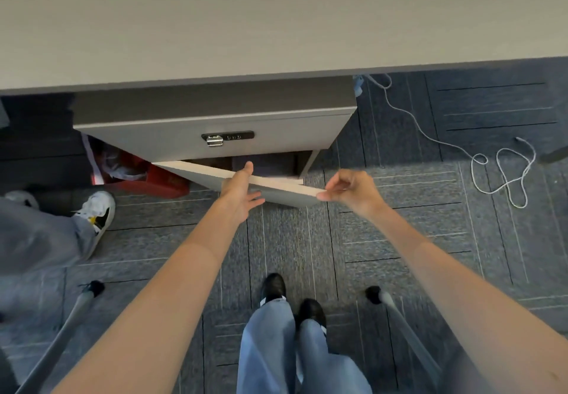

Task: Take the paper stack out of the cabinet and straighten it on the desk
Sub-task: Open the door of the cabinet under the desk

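Observation:
A grey cabinet with a combination lock stands under the pale desk. Its lower door is swung partly open toward me. My right hand pinches the door's free corner. My left hand reaches over the door's top edge toward the dark opening, fingers apart and holding nothing. The inside of the cabinet is shadowed, and I cannot make out the paper stack there.
A red bag sits on the floor left of the cabinet. Another person's leg and white shoe are at the left. A white cable loops on the carpet at the right. Chair legs flank my feet.

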